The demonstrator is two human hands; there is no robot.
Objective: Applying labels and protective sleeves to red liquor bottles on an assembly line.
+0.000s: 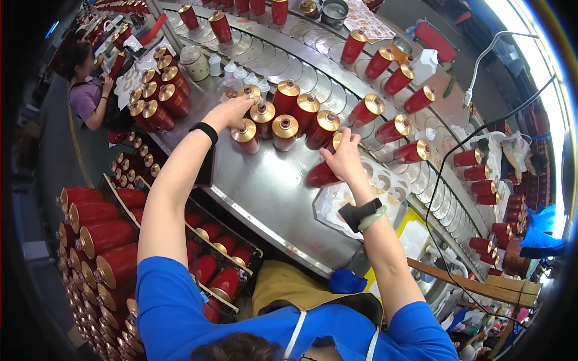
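Note:
Several red bottles with gold shoulders and small necks stand grouped on the steel worktop [247,186]. My left hand [232,112] reaches to the group's left side, its fingers closed at the gold top of a rear bottle [248,90]. Just below that hand is a front bottle [245,136]; another bottle [285,131] stands to its right. On the group's right, my right hand [344,157] has its thumb and fingers around the upper part of a red bottle [321,175], which leans. My palm and fingers partly hide this bottle's gold top.
Beyond the worktop runs a curved conveyor [274,62] carrying more red bottles. White small-necked containers [239,73] and a glass jar [195,63] stand at the back left. Patterned sheets [379,180] lie by my right wrist. Crated bottles [226,283] are below left; a black cable [442,162] hangs right.

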